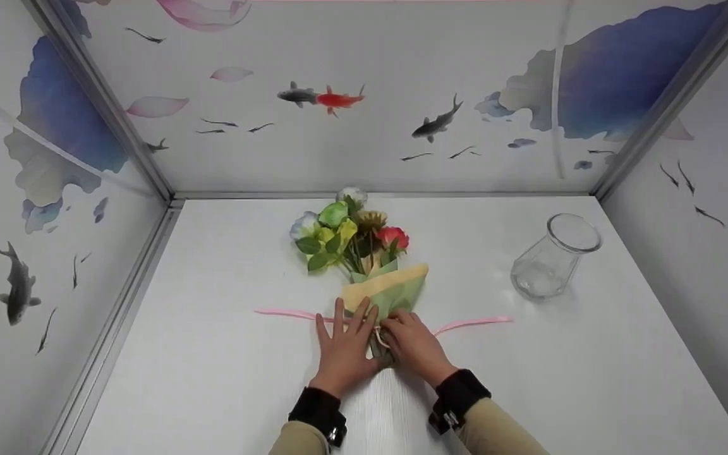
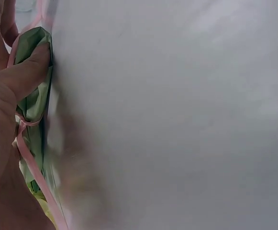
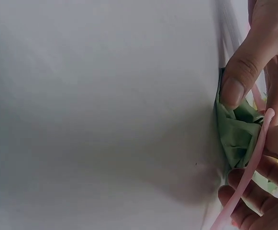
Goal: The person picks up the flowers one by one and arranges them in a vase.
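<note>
A bouquet of artificial flowers (image 1: 345, 234) lies on the table, its stems in green and cream wrapping paper (image 1: 395, 291). A pink ribbon (image 1: 474, 324) goes around the narrow part of the wrap, tails out to both sides. My left hand (image 1: 346, 351) spreads its fingers over the ribbon and paper; in the left wrist view its thumb (image 2: 31, 72) presses the gathered green paper (image 2: 33, 103). With fingers bent, my right hand (image 1: 418, 344) pinches the ribbon by a small loop at the wrap; the fingertips are partly hidden.
An open glass vase (image 1: 544, 272) stands at the right of the white table (image 1: 225, 373). Printed panels with fish and petals close off the back (image 1: 364, 151) and both sides, framed by metal rails (image 1: 383, 196). Both wrists wear black straps.
</note>
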{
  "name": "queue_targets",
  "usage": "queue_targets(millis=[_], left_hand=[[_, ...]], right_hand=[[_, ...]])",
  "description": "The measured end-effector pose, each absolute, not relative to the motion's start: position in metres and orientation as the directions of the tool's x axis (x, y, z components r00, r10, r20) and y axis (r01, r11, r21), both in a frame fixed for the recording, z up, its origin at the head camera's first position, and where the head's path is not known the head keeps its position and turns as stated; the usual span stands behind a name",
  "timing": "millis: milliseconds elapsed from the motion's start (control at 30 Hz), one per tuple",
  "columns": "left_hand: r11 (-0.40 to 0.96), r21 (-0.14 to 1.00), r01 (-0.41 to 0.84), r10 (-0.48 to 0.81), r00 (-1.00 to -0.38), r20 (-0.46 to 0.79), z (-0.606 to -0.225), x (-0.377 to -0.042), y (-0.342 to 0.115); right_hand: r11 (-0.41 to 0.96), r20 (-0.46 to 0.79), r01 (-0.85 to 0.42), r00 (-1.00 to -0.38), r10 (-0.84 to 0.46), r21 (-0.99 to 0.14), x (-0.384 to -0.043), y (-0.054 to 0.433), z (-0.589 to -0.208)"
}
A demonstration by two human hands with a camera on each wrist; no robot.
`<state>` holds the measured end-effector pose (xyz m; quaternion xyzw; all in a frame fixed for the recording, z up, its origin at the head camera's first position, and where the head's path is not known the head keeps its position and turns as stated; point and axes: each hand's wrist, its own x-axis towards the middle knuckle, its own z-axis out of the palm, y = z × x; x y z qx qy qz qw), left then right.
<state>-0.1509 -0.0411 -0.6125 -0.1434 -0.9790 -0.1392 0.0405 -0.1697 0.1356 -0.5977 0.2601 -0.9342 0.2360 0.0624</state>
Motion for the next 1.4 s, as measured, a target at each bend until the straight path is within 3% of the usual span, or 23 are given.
queue_targets(millis=[333,567,933,1100,1400], left_hand=[[0.906,0.327,0.269,0.252,-0.963,0.094,-0.612,-0.152,-0.039],[0.899,0.368,0.237,0.245,-0.969,0.028,-0.609,-0.152,-0.038],[0.889,0.383,0.251,0.251,-0.967,0.052,-0.611,-0.152,-0.037],[0.890,0.381,0.250,0.248,-0.967,0.054,-0.612,-0.152,-0.038],[0.888,0.400,0.225,0.238,-0.971,0.017,-0.612,-0.152,-0.038]], right_hand=[[0.764,0.207,-0.419,-0.908,-0.364,-0.491,-0.177,0.128,-0.596],[0.756,0.229,-0.431,-0.902,-0.366,-0.493,-0.180,0.127,-0.595],[0.754,0.113,-0.359,-0.927,-0.358,-0.550,-0.193,0.125,-0.590],[0.710,0.085,-0.315,-0.937,-0.340,-0.630,-0.196,0.128,-0.591],[0.605,-0.016,-0.121,-0.976,-0.216,-0.787,-0.196,0.133,-0.589]])
